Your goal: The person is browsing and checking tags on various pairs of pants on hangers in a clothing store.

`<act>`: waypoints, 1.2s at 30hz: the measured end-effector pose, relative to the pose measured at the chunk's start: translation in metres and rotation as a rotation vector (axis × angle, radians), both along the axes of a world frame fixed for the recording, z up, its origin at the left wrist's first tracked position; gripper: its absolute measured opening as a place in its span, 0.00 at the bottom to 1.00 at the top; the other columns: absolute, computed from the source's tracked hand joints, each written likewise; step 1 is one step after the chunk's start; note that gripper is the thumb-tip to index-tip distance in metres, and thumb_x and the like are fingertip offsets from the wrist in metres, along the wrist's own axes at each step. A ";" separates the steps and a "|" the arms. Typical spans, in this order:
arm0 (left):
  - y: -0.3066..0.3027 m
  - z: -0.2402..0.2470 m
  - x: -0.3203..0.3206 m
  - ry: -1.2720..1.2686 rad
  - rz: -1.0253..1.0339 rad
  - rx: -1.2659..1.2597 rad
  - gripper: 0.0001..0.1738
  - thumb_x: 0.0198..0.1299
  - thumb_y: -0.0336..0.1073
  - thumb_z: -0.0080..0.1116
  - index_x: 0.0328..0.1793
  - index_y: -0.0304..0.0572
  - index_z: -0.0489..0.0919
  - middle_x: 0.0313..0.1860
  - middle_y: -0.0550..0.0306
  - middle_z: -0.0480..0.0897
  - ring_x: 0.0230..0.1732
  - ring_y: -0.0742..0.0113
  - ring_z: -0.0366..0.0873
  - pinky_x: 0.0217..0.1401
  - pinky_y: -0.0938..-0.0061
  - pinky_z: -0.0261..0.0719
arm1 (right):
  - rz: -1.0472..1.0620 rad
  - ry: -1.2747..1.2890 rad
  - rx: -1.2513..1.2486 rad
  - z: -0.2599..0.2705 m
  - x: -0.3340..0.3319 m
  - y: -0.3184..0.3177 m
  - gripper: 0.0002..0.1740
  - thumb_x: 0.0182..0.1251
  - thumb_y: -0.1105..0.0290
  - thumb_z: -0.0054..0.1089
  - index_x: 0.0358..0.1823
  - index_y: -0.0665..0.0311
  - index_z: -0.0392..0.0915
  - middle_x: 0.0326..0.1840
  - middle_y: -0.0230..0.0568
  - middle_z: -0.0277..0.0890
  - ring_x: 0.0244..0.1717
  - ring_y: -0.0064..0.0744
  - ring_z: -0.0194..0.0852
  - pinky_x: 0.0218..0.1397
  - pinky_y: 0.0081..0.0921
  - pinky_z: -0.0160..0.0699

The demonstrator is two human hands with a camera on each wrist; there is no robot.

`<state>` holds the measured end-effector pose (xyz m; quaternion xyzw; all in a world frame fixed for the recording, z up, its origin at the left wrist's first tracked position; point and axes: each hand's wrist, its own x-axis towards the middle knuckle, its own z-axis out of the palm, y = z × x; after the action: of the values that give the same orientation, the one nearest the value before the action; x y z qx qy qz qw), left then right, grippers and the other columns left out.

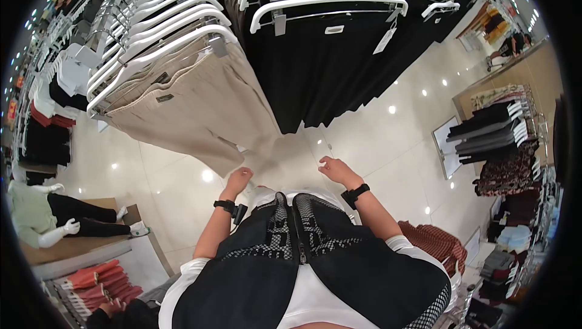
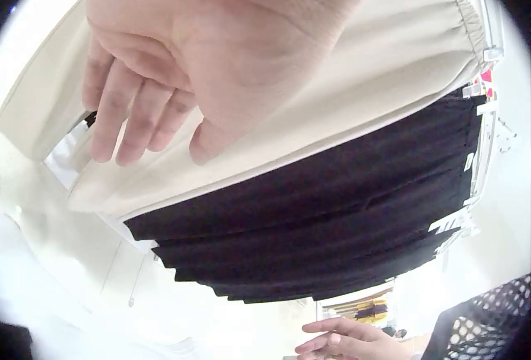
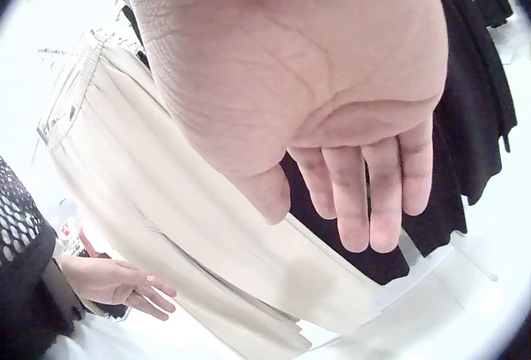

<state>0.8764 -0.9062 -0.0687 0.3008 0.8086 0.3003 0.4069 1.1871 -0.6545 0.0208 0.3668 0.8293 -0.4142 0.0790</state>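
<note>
Both hands are held out in front of the body with nothing in them. The left hand (image 1: 240, 180) is just below the hem of beige trousers (image 1: 188, 102) on a white hanger (image 1: 160, 56). In the left wrist view its fingers (image 2: 124, 119) hang relaxed in front of the beige cloth. My right hand (image 1: 339, 171) is over the pale floor, below and to the right of black trousers (image 1: 315, 68) on hangers. Its fingers (image 3: 386, 202) point loosely downward in the right wrist view, overlapping the black cloth.
White hangers (image 1: 327, 2) crowd the rack ahead, and a paper tag (image 1: 384, 39) hangs from one garment. At left, a mannequin (image 1: 79, 220) lies in view on a platform. Racks of dark clothes (image 1: 491, 132) line the right side. Glossy tile floor (image 1: 388, 141) shows between them.
</note>
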 end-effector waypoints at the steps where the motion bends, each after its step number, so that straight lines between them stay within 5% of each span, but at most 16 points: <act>1: 0.000 0.005 0.014 -0.003 -0.005 -0.030 0.21 0.59 0.49 0.56 0.47 0.38 0.83 0.43 0.41 0.85 0.48 0.47 0.82 0.53 0.62 0.78 | 0.026 -0.041 -0.007 0.002 0.006 0.005 0.21 0.66 0.59 0.58 0.55 0.64 0.76 0.41 0.54 0.83 0.43 0.50 0.83 0.50 0.37 0.80; 3: -0.006 0.010 0.034 -0.024 -0.020 -0.087 0.22 0.59 0.48 0.56 0.48 0.38 0.83 0.45 0.40 0.84 0.50 0.47 0.82 0.55 0.63 0.77 | 0.049 -0.042 -0.017 0.000 0.016 0.014 0.21 0.66 0.59 0.58 0.55 0.64 0.76 0.41 0.54 0.84 0.43 0.50 0.83 0.50 0.37 0.80; 5: -0.039 -0.054 0.035 -0.027 -0.016 -0.042 0.20 0.62 0.44 0.58 0.47 0.31 0.81 0.35 0.52 0.85 0.35 0.66 0.81 0.42 0.72 0.80 | 0.037 -0.012 -0.062 0.000 0.021 0.022 0.21 0.66 0.59 0.58 0.54 0.64 0.76 0.41 0.53 0.84 0.44 0.50 0.83 0.50 0.37 0.80; 6: -0.058 -0.077 0.035 -0.160 0.058 -0.060 0.22 0.59 0.48 0.55 0.44 0.35 0.82 0.35 0.46 0.86 0.37 0.57 0.84 0.46 0.67 0.80 | 0.041 -0.002 -0.075 -0.001 0.022 0.027 0.21 0.66 0.59 0.58 0.54 0.64 0.76 0.41 0.53 0.84 0.44 0.51 0.82 0.51 0.38 0.79; 8: -0.094 -0.098 0.033 -0.347 0.142 -0.220 0.20 0.65 0.43 0.53 0.49 0.28 0.78 0.38 0.47 0.84 0.37 0.61 0.82 0.41 0.69 0.81 | 0.041 0.024 -0.102 -0.006 0.016 0.036 0.21 0.65 0.58 0.57 0.54 0.64 0.76 0.42 0.53 0.83 0.45 0.52 0.82 0.52 0.39 0.78; 10: -0.140 -0.122 0.033 -0.353 0.172 -0.514 0.21 0.66 0.45 0.48 0.39 0.31 0.80 0.34 0.49 0.85 0.28 0.60 0.81 0.31 0.64 0.78 | 0.050 0.039 -0.086 -0.003 0.008 0.038 0.21 0.66 0.58 0.57 0.54 0.64 0.76 0.42 0.53 0.83 0.45 0.52 0.82 0.52 0.39 0.78; 11: -0.175 -0.135 0.029 -0.133 -0.264 -0.305 0.22 0.67 0.47 0.47 0.42 0.32 0.79 0.35 0.48 0.85 0.29 0.59 0.82 0.29 0.63 0.76 | 0.058 0.057 -0.080 -0.004 0.004 0.039 0.21 0.66 0.58 0.57 0.54 0.64 0.76 0.42 0.53 0.83 0.45 0.52 0.82 0.52 0.39 0.78; 13: -0.200 -0.154 0.032 -0.206 -0.295 -0.618 0.21 0.66 0.47 0.47 0.46 0.34 0.80 0.38 0.47 0.86 0.38 0.55 0.84 0.35 0.59 0.79 | 0.044 0.092 -0.113 0.000 -0.004 0.043 0.21 0.66 0.58 0.57 0.54 0.64 0.76 0.41 0.53 0.83 0.45 0.52 0.82 0.51 0.39 0.79; 14: -0.207 -0.186 0.029 0.276 -1.014 -0.556 0.20 0.63 0.46 0.51 0.46 0.36 0.81 0.45 0.43 0.85 0.45 0.51 0.84 0.43 0.57 0.81 | 0.038 0.098 -0.113 0.002 -0.007 0.047 0.21 0.66 0.58 0.58 0.54 0.65 0.76 0.40 0.52 0.83 0.44 0.50 0.82 0.51 0.38 0.79; 15: -0.202 -0.180 0.031 0.248 -1.018 -0.625 0.20 0.61 0.46 0.52 0.47 0.37 0.81 0.47 0.43 0.84 0.48 0.50 0.84 0.47 0.56 0.81 | 0.031 0.104 -0.113 0.003 -0.010 0.051 0.21 0.66 0.58 0.58 0.54 0.65 0.76 0.39 0.52 0.83 0.43 0.49 0.83 0.50 0.37 0.79; 20: -0.143 -0.155 -0.001 0.264 -0.838 -0.524 0.18 0.62 0.43 0.51 0.46 0.36 0.82 0.44 0.44 0.85 0.46 0.52 0.84 0.45 0.59 0.82 | 0.004 0.081 -0.050 0.010 -0.026 0.086 0.21 0.67 0.59 0.58 0.54 0.65 0.76 0.39 0.51 0.84 0.42 0.48 0.83 0.49 0.36 0.80; 21: -0.076 -0.089 -0.008 -0.130 -0.441 -0.456 0.17 0.64 0.40 0.47 0.43 0.34 0.81 0.39 0.44 0.86 0.39 0.56 0.85 0.41 0.65 0.82 | 0.003 0.062 -0.021 0.012 -0.030 0.094 0.20 0.67 0.59 0.58 0.54 0.65 0.76 0.39 0.51 0.83 0.42 0.49 0.83 0.49 0.37 0.80; 23: -0.025 -0.137 -0.041 0.000 -0.573 -0.305 0.16 0.66 0.38 0.44 0.35 0.35 0.80 0.31 0.50 0.84 0.29 0.62 0.83 0.33 0.69 0.80 | -0.007 0.047 0.015 0.016 -0.044 0.107 0.20 0.67 0.60 0.57 0.54 0.65 0.76 0.38 0.51 0.83 0.42 0.50 0.83 0.49 0.37 0.80; 24: -0.010 -0.184 -0.052 -0.168 -0.229 -0.140 0.16 0.66 0.36 0.42 0.34 0.36 0.80 0.28 0.53 0.84 0.28 0.63 0.82 0.33 0.69 0.79 | -0.018 0.050 0.022 0.021 -0.052 0.114 0.20 0.66 0.61 0.57 0.54 0.65 0.75 0.38 0.51 0.83 0.43 0.51 0.82 0.49 0.38 0.79; 27: 0.089 -0.100 -0.064 -0.445 0.041 0.023 0.18 0.67 0.42 0.46 0.48 0.33 0.78 0.39 0.49 0.83 0.39 0.62 0.82 0.42 0.71 0.80 | -0.089 0.085 0.053 0.040 -0.077 0.134 0.19 0.66 0.61 0.56 0.54 0.65 0.75 0.38 0.51 0.83 0.42 0.51 0.82 0.48 0.39 0.79; 36: 0.205 -0.012 -0.055 -0.592 -0.220 0.181 0.26 0.69 0.42 0.49 0.71 0.44 0.68 0.60 0.54 0.78 0.52 0.68 0.79 0.53 0.75 0.73 | -0.280 0.114 0.032 0.033 -0.065 0.165 0.20 0.66 0.61 0.58 0.54 0.68 0.75 0.37 0.52 0.83 0.40 0.46 0.84 0.47 0.34 0.80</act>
<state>0.8209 -0.7014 -0.0803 0.3210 0.5876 0.3997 0.6260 1.1218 -0.4894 0.0541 0.4560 0.7796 -0.4280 -0.0327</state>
